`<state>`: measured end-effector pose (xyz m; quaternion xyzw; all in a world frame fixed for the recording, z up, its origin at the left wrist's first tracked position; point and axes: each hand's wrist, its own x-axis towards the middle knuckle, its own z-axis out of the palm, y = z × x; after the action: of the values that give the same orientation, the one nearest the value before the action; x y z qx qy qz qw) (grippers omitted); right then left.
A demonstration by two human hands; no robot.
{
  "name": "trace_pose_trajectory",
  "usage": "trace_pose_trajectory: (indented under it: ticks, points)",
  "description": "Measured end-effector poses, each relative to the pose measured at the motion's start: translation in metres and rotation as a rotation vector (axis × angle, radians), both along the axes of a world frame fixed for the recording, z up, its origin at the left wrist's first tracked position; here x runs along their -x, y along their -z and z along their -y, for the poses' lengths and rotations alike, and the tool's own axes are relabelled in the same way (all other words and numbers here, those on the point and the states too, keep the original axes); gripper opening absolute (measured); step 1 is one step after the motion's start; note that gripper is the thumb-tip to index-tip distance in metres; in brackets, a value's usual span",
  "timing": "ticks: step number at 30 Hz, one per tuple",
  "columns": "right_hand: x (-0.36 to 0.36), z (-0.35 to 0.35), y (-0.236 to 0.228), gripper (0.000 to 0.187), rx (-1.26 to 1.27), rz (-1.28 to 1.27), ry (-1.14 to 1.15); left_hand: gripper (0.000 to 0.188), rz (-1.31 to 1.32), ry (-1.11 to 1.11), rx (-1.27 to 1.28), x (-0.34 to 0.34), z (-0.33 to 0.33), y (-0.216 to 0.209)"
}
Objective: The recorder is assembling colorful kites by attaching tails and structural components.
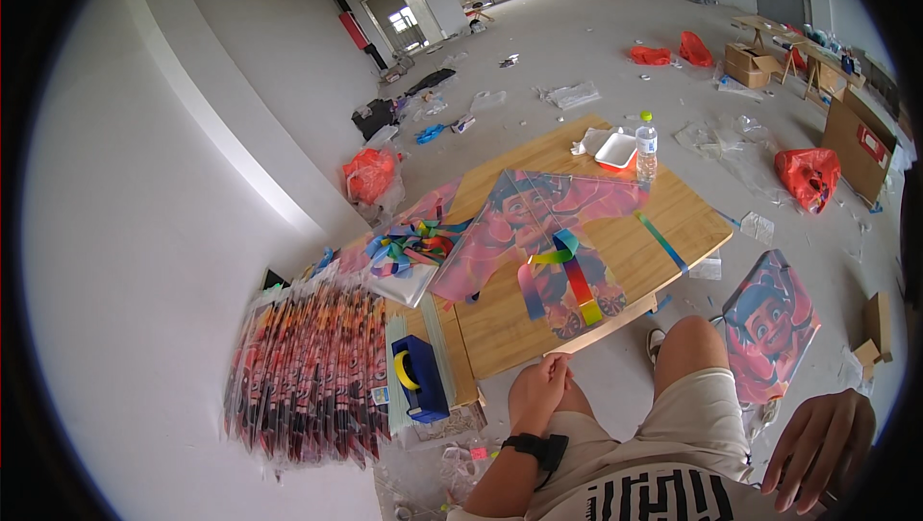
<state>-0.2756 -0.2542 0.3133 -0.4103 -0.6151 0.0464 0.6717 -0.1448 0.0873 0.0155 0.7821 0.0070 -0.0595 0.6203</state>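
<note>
My left hand [544, 394], with a black watch on its wrist, rests on my left thigh with its fingers curled closed; nothing shows in it. Off to the right, my right hand [819, 446] hangs beside my hip, fingers stretched out and holding nothing. In front of me a kite printed with a cartoon figure [524, 223] lies spread on the wooden table [500, 340]. Across its lower part lies a rainbow ribbon [575, 276]. A tangle of similar ribbons [413, 247] sits at the table's left. Near its left corner stands a blue tape dispenser [423, 391] with yellow tape.
Many plastic-wrapped printed kites [308, 367] stand packed along the left wall. A water bottle [646, 148] and a white-and-red food tray [615, 149] stand on the far edge. Right of my knee leans a printed panel [771, 329]. Red bags [808, 178] and cardboard boxes [752, 64] lie beyond.
</note>
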Motion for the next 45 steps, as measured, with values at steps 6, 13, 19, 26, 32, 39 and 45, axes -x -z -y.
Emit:
trace_pose_trajectory:
  ticks: [6, 13, 19, 26, 32, 39, 45]
  points:
    - [0.0, -0.001, -0.002, 0.009, 0.006, -0.044, -0.009, 0.025, -0.003, -0.006, 0.013, 0.001, -0.002, 0.001]
    - [0.004, 0.0, -0.001, 0.008, -0.011, -0.055, 0.025, 0.027, -0.034, -0.002, -0.115, 0.006, 0.004, -0.028]
    - [-0.008, -0.003, -0.003, 0.035, 0.045, -0.022, -0.014, 0.026, -0.023, 0.001, -0.081, 0.006, 0.001, -0.022]
    - [-0.006, 0.0, -0.003, 0.033, 0.043, -0.009, -0.021, 0.026, -0.017, 0.003, -0.092, 0.003, 0.003, -0.016]
    - [0.0, 0.0, -0.002, 0.008, -0.019, -0.06, -0.009, 0.027, -0.029, -0.009, -0.167, 0.008, 0.001, -0.028]
    - [0.002, -0.002, 0.0, 0.01, -0.044, -0.054, 0.015, 0.027, -0.024, -0.015, -0.129, 0.008, -0.002, -0.021]
    - [0.007, -0.003, -0.001, 0.014, -0.058, -0.055, 0.038, 0.027, -0.023, -0.01, -0.14, 0.008, 0.0, -0.024]
